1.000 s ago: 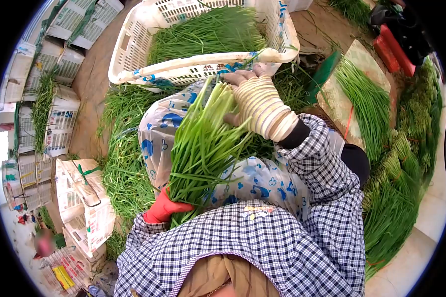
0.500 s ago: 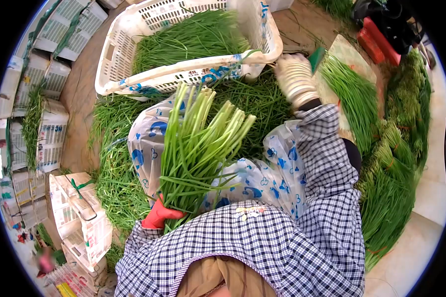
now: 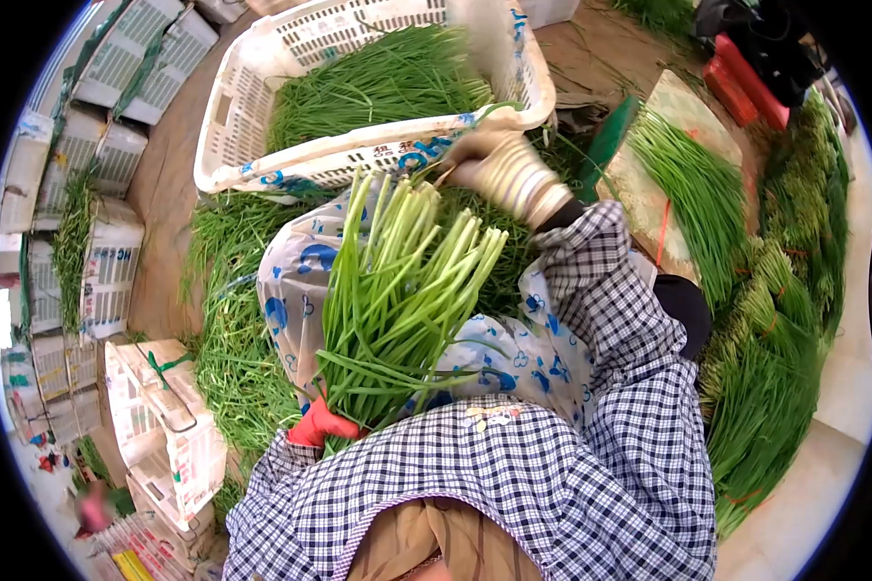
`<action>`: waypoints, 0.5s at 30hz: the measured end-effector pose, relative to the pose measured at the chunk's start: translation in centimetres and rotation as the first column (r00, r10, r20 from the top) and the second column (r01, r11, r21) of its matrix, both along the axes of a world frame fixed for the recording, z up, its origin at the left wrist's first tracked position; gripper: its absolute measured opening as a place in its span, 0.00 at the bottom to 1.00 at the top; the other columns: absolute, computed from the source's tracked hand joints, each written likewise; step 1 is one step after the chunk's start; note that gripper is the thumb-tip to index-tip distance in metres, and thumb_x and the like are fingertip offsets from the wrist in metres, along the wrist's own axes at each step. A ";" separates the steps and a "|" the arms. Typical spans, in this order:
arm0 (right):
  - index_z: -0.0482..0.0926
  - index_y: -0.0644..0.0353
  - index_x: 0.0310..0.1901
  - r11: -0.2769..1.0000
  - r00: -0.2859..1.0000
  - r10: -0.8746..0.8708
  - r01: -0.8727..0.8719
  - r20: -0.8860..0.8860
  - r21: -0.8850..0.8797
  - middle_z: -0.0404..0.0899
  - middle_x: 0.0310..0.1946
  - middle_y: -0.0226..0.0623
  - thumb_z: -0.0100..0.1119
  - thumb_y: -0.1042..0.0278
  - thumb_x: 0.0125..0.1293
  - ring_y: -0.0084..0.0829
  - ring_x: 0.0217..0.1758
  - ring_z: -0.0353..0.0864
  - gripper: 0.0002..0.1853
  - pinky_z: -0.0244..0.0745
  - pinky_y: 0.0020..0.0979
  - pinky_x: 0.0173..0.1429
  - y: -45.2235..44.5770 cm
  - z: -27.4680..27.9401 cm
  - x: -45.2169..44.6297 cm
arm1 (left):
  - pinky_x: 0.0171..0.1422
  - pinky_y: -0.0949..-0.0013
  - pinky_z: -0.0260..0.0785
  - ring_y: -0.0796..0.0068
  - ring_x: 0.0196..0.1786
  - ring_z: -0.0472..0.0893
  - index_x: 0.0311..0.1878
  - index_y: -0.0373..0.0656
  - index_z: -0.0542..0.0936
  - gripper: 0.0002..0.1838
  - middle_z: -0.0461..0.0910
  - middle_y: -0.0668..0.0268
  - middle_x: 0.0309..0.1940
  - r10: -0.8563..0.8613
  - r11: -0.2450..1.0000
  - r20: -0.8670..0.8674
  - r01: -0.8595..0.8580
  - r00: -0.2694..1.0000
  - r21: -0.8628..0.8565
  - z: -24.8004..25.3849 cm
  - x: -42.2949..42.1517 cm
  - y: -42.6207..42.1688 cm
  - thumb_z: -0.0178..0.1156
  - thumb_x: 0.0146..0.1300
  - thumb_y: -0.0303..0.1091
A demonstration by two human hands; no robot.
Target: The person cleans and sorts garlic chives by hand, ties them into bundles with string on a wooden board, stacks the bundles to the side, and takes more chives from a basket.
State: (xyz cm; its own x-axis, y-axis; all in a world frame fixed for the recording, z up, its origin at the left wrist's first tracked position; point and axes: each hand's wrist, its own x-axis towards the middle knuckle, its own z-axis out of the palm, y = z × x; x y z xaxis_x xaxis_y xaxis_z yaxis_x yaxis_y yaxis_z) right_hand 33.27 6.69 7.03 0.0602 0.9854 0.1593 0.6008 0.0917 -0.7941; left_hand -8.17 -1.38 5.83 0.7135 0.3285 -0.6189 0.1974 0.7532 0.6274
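My left hand (image 3: 324,423), in a red glove, is closed round the leafy lower end of a bunch of green stalks (image 3: 397,290). The pale cut ends of the bunch point up and away, fanned out over my plastic-covered lap (image 3: 523,360). My right hand (image 3: 489,167), in a striped glove, is blurred just beyond the pale ends, by the near rim of a white crate (image 3: 358,155); its fingers are smeared by motion. More green stalks (image 3: 378,82) lie inside that crate.
Loose greens (image 3: 237,339) cover the floor at left. A board (image 3: 664,228) with a stalk bundle stands at right, beside piled bundles (image 3: 761,397) and a red object (image 3: 746,82). White crates (image 3: 160,416) line the left. A blurred pink shape is at lower left.
My right hand left the bunch's pale ends, swung right toward the board, then came back left near the crate rim. The bunch's ends have spread apart. My left hand keeps its hold.
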 end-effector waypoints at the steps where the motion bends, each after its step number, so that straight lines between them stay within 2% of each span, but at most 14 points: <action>1: 0.84 0.63 0.42 0.998 0.978 -0.029 0.018 -0.206 -0.055 0.84 0.33 0.37 0.65 0.70 0.60 0.29 0.39 0.82 0.10 0.77 0.30 0.47 0.4 -1.1 1.9 | 0.53 0.63 0.73 0.66 0.47 0.80 0.63 0.38 0.73 0.41 0.81 0.59 0.48 0.001 1.000 0.001 -0.001 1.000 -0.001 -0.1 -0.3 0.0 0.71 0.37 0.28; 2: 0.85 0.62 0.42 0.993 0.912 -0.073 0.030 -0.403 -0.112 0.84 0.34 0.38 0.64 0.69 0.61 0.31 0.41 0.82 0.09 0.77 0.30 0.48 0.6 -0.5 2.4 | 0.53 0.63 0.73 0.66 0.47 0.80 0.63 0.38 0.73 0.41 0.81 0.59 0.48 0.000 1.000 0.002 0.000 1.000 -0.004 -0.1 -0.5 0.0 0.71 0.37 0.28; 3: 0.85 0.62 0.42 0.991 0.960 0.109 -0.126 -0.258 -0.049 0.84 0.35 0.38 0.64 0.69 0.62 0.32 0.43 0.81 0.10 0.76 0.31 0.49 0.7 0.2 3.0 | 0.53 0.63 0.73 0.66 0.47 0.80 0.63 0.38 0.73 0.41 0.81 0.59 0.48 -0.002 1.000 0.003 0.002 1.000 -0.010 0.0 -0.6 0.0 0.71 0.37 0.28; 4: 0.85 0.62 0.43 0.959 0.955 0.279 -0.282 -0.101 -0.015 0.84 0.36 0.38 0.64 0.68 0.63 0.32 0.44 0.81 0.10 0.76 0.32 0.51 0.1 3.2 2.8 | 0.52 0.63 0.73 0.66 0.46 0.80 0.63 0.38 0.73 0.41 0.81 0.59 0.48 -0.004 1.000 0.002 0.004 1.000 -0.018 0.0 -0.7 0.1 0.71 0.37 0.28; 5: 0.85 0.62 0.44 0.915 0.923 0.379 -0.385 -0.070 -0.119 0.84 0.38 0.39 0.64 0.63 0.64 0.33 0.46 0.81 0.13 0.76 0.33 0.52 -0.3 5.0 1.6 | 0.52 0.63 0.73 0.66 0.46 0.80 0.63 0.38 0.73 0.41 0.81 0.59 0.48 -0.006 1.000 0.004 0.006 1.000 -0.023 0.0 -0.8 0.3 0.71 0.37 0.28; 6: 0.85 0.62 0.45 0.840 0.891 0.454 -0.433 -0.011 -0.326 0.85 0.42 0.40 0.65 0.57 0.63 0.35 0.48 0.82 0.17 0.76 0.35 0.53 -0.1 6.7 0.6 | 0.52 0.63 0.73 0.66 0.46 0.80 0.63 0.38 0.73 0.41 0.81 0.59 0.48 -0.014 1.000 0.006 0.014 1.000 -0.024 0.0 -0.8 0.4 0.71 0.37 0.28; 8: 0.85 0.60 0.47 0.681 0.794 0.595 -0.414 0.127 -0.603 0.85 0.44 0.41 0.67 0.52 0.60 0.37 0.48 0.82 0.21 0.76 0.36 0.52 1.3 8.0 -0.3 | 0.52 0.63 0.73 0.66 0.46 0.80 0.63 0.38 0.73 0.41 0.81 0.59 0.48 -0.039 0.999 0.013 0.039 0.999 -0.020 0.1 -0.5 0.8 0.71 0.37 0.28; 9: 0.84 0.59 0.47 0.664 0.740 0.661 -0.500 0.125 -0.556 0.85 0.41 0.39 0.68 0.52 0.59 0.37 0.44 0.83 0.21 0.77 0.36 0.49 1.6 6.9 -0.1 | 0.52 0.63 0.73 0.66 0.46 0.80 0.63 0.38 0.73 0.41 0.81 0.59 0.48 -0.050 0.999 0.011 0.050 0.999 -0.015 0.2 -0.5 0.8 0.71 0.37 0.28; 10: 0.85 0.58 0.44 0.568 0.707 0.690 -0.396 0.155 -0.722 0.85 0.41 0.39 0.69 0.51 0.57 0.36 0.43 0.83 0.20 0.77 0.36 0.48 1.5 8.6 -1.0 | 0.52 0.63 0.73 0.66 0.46 0.80 0.63 0.38 0.73 0.41 0.81 0.59 0.48 -0.060 0.998 0.013 0.060 0.998 -0.017 0.2 -0.3 0.8 0.71 0.37 0.28; 12: 0.85 0.58 0.40 0.509 0.541 0.797 -0.366 0.267 -0.779 0.85 0.39 0.38 0.70 0.47 0.55 0.36 0.41 0.82 0.22 0.77 0.36 0.48 1.6 7.4 -2.3 | 0.52 0.63 0.73 0.66 0.46 0.80 0.63 0.38 0.73 0.41 0.81 0.59 0.48 -0.076 0.997 0.017 0.076 0.997 -0.021 0.3 0.0 0.4 0.71 0.37 0.28; 13: 0.86 0.56 0.41 0.588 0.453 0.798 -0.436 0.399 -0.682 0.85 0.32 0.36 0.71 0.54 0.55 0.37 0.36 0.83 0.17 0.77 0.38 0.42 3.5 -2.4 -1.5 | 0.52 0.63 0.73 0.66 0.46 0.80 0.63 0.38 0.73 0.41 0.81 0.59 0.48 -0.081 0.996 0.021 0.082 0.996 -0.023 0.3 0.2 0.3 0.71 0.38 0.28; 14: 0.84 0.59 0.38 0.764 0.553 0.449 -0.645 0.702 0.021 0.82 0.31 0.38 0.68 0.40 0.53 0.39 0.37 0.80 0.27 0.77 0.36 0.48 -0.3 -3.1 0.6 | 0.51 0.63 0.73 0.66 0.45 0.80 0.63 0.38 0.73 0.41 0.81 0.59 0.48 -0.089 0.996 0.022 0.090 0.996 -0.027 0.3 0.4 0.2 0.71 0.38 0.28; 15: 0.84 0.59 0.39 0.746 0.525 0.633 -0.610 0.569 -0.268 0.83 0.33 0.39 0.67 0.38 0.53 0.40 0.38 0.81 0.28 0.77 0.36 0.48 0.2 -1.6 -1.1 | 0.51 0.63 0.73 0.67 0.45 0.80 0.63 0.38 0.73 0.41 0.81 0.59 0.47 -0.096 0.995 0.023 0.097 0.995 -0.028 0.3 0.6 0.1 0.71 0.38 0.28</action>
